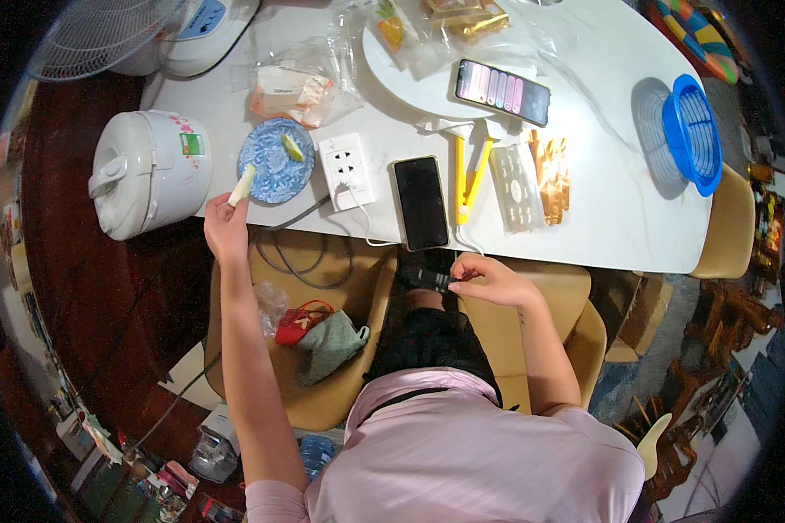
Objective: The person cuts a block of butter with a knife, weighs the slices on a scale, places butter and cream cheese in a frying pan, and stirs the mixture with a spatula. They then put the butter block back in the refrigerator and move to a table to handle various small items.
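Observation:
My left hand [227, 229] is at the table's front edge, pinching a pale fruit wedge [242, 186] by its lower end. The wedge's tip overlaps the rim of a blue-and-white patterned plate [271, 176]. Another green-skinned fruit wedge [292, 148] lies on that plate. Over my lap, below the table edge, my right hand [497, 281] is held with thumb and fingers curled close together. Whether anything is between those fingers cannot be made out. Nearest to it on the table are a dark-screened phone [421, 202] and a yellow-handled heat sealer [462, 176] with a white cable.
A white rice cooker [150, 173] stands left of the plate. The socket block [347, 171] has cables plugged in. Behind are a plastic-wrapped packet [294, 95], a lit phone [502, 93] and a white round tray [383, 78]. Gold sachets [553, 180] and a blue basket [693, 134] lie rightward.

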A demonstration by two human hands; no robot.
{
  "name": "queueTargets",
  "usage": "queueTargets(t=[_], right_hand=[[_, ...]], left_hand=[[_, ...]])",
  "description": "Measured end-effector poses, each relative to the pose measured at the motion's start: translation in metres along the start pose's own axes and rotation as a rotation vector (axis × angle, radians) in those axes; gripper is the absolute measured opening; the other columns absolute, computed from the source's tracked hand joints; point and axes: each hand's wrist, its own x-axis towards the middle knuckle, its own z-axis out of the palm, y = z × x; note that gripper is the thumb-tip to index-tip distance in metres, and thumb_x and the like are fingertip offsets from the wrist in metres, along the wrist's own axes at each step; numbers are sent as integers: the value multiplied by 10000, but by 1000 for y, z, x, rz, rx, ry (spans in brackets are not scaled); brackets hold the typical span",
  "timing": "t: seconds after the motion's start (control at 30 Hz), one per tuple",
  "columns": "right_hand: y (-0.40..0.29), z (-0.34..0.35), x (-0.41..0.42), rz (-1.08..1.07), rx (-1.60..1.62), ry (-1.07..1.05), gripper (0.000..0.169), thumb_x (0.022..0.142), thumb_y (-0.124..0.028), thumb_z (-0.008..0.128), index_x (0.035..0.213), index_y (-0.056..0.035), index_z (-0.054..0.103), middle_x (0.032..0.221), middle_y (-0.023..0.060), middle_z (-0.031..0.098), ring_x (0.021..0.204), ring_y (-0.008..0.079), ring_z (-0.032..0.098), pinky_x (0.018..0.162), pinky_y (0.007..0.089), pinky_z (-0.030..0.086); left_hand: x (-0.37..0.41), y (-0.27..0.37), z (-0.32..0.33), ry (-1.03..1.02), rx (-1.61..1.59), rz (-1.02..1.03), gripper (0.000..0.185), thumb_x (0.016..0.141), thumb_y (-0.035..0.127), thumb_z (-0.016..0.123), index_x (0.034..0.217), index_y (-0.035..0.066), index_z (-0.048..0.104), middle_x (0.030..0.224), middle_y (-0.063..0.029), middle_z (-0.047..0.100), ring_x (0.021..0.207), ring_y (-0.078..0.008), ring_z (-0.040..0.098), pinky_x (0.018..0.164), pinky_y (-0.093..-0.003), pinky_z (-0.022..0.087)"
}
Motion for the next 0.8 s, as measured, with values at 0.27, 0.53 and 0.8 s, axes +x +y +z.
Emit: queueTargets(t=[0.27,0.53,0.8], right_hand=[[0,24,29,-32,-158,-164,275,828,-286,695,827,-43,565,820,52,514,734,131,534,649,274,440],[-6,64,43,-148,-285,-314,345,821,-364,675,836,-32,582,816,102,547,743,237,554,673,339,449],[4,97,14,-145,-432,-323,368,828,-396,658,839,-32,603,829,121,565,763,251,581,694,348,471]], left_hand=[[-169,143,-98,-301,-525,279,360,679,96,777,965,7,577,877,-66,652,801,-155,589,692,-247,449],[-210,206,-116,-933,-749,889,121,878,202,623,905,89,590,769,-25,698,768,-189,628,690,-339,373],[-272,199,-125,-899,-1021,969,184,882,224,639,957,56,639,787,-37,725,758,-201,635,741,-329,360]])
